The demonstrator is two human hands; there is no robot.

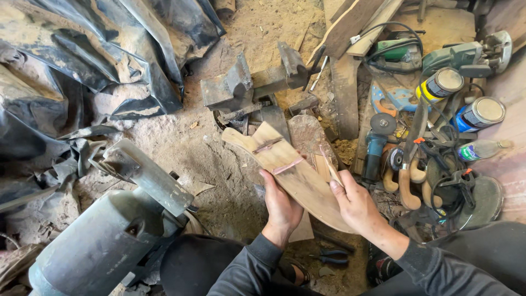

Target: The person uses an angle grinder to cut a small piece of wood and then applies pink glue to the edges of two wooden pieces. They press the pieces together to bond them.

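Left hand (282,205) gripping shaped wood piece (285,170) from below, held up over dirt floor (181,148) nr vise (246,82). Right hand (356,205) pinching thin stick (330,167) against it. Piece already cut to shape w/ pink marks; surface looks unfinished.

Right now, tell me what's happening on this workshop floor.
A person sits over a sawdust-covered floor, holding a shaped wooden board in both hands. The left hand grips it from below; the right hand steadies its edge and also pinches a thin stick. A metal vise sits just beyond. Power tools, cables and two cans crowd the right side, and pliers lie near the knees.
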